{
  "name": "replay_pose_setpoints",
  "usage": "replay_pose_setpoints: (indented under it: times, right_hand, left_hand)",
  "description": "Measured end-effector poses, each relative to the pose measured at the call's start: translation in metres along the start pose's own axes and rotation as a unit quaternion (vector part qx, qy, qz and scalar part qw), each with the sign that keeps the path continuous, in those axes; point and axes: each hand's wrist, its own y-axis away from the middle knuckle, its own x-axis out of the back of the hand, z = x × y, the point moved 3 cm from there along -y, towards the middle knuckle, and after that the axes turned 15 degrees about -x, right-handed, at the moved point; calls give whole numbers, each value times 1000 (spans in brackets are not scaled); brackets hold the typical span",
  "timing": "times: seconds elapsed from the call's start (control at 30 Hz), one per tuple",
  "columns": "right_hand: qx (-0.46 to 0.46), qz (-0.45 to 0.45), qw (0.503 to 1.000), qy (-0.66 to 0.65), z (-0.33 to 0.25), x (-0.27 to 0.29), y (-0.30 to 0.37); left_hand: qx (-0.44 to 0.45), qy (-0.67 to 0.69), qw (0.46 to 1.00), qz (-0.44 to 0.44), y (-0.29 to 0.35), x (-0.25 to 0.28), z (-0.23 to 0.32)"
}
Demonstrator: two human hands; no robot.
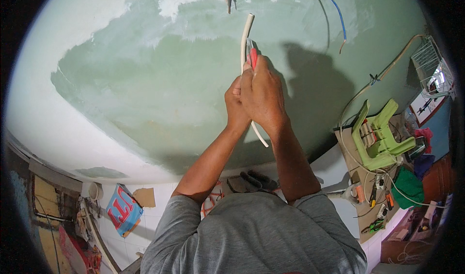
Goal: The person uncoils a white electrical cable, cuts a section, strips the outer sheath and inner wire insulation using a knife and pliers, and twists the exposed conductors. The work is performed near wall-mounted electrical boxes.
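In front of the green-and-white wall, my left hand [234, 102] is closed around a thick cream cable [245, 37]. The cable's upper end sticks up past my fingers, and its tail comes out below my wrists. Crossing close against the left, my right hand [264, 92] grips a red-handled utility knife [253, 56]. Its grey metal tip lies along the cable's side; whether the edge bites in, I cannot tell. Fingers of my left hand are partly hidden behind the right.
Bare-ended wires [229, 0] hang from above, and a blue wire [339, 15] dangles to the right. At right a green plastic stool [380, 138] lies overturned among hand tools [373, 196]. A long cable [356, 97] runs beside it; a wire basket [431, 68] hangs farther up.
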Motion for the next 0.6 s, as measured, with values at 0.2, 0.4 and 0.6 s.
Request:
replay_pose_setpoints:
  times: [0.2,0.4,0.6]
  right_hand:
    - [-23,-27,999,-1,3,-2,6]
    - [1,-40,999,-13,8,1,5]
    - [16,-61,998,-21,15,-6,1]
  left_hand:
    - [-2,32,999,1,3,3,-16]
    - [-27,39,998,-28,2,5,-21]
    - [38,115,986,-111,2,18,-44]
